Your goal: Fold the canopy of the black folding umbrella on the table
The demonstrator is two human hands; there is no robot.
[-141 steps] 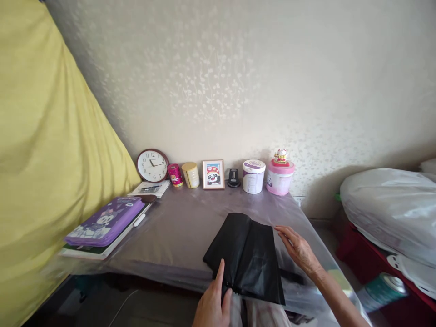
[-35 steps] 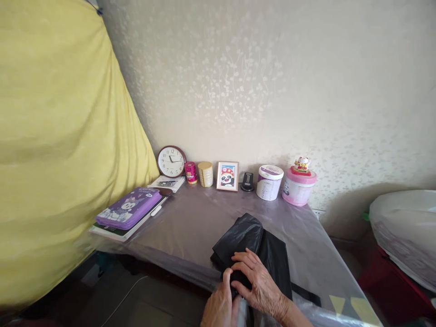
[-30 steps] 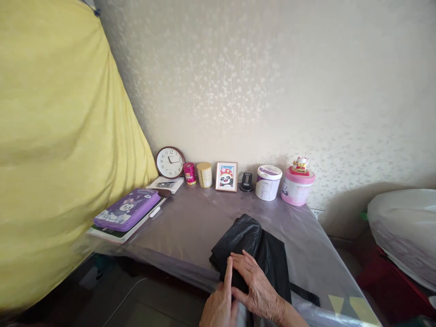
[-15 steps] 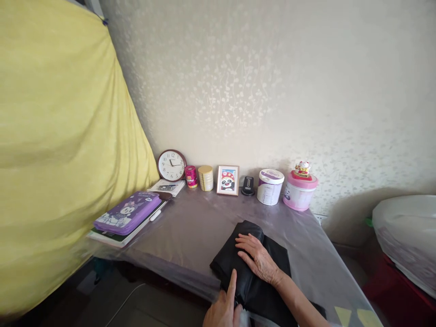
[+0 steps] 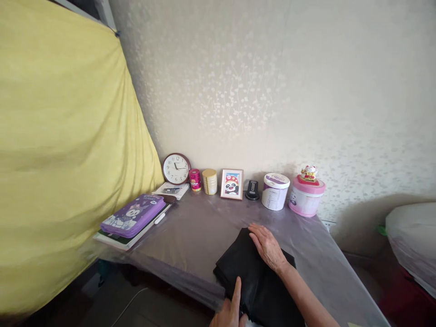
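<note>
- Fingers (image 5: 258, 233) of the right hand (image 5: 270, 251) lie extended, close together, across the far edge of the black folded fabric (image 5: 238, 256); they appear to grip nothing.
- The left hand (image 5: 228, 314) sits at the near end, its index finger straight along the fabric. Its other fingers curl low in the view; I cannot tell what they hold.
- The fabric rests on the near part of the plastic-covered table (image 5: 190, 238), partly hidden by the right forearm.
- Half a second ago the right hand lay mid-fabric; it has since slid away from the left hand to the far edge.
- The top panel now looks flatter, which suggests smoothing is well along there, with the left hand probably steadying the near end.
</note>
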